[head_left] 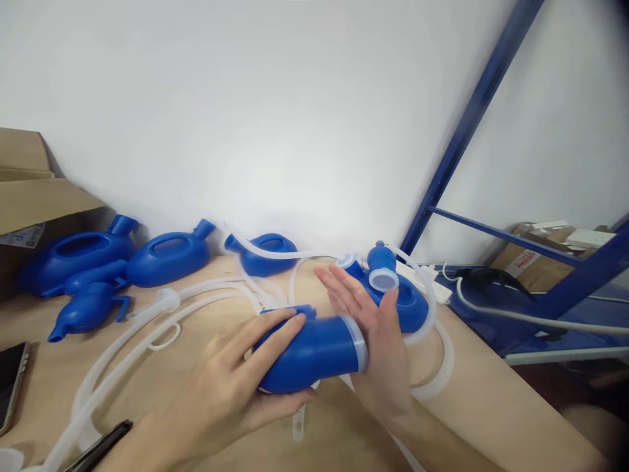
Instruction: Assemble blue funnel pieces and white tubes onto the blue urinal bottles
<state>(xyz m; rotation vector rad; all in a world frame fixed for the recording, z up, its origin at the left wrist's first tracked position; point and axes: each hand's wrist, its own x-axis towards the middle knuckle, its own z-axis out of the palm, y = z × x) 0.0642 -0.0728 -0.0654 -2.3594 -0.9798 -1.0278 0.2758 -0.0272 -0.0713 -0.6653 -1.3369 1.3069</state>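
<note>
My left hand is wrapped round a blue plastic urinal head, which lies on its side above the table. A translucent rim rings its right end. Against that rim rests the palm of my right hand, its fingers stretched out and the thumb apart. Whatever is inside the blue piece is hidden by the palm. Below it hangs a translucent strap with holes. Just behind my right hand stands a similar blue head with a translucent rim, beside a blue urinal bottle.
Blue bottles with handles line the wall, with a smaller blue jug-shaped piece at left. Clear tubes curl over the table. A phone, a cardboard box and a blue metal frame stand at the sides.
</note>
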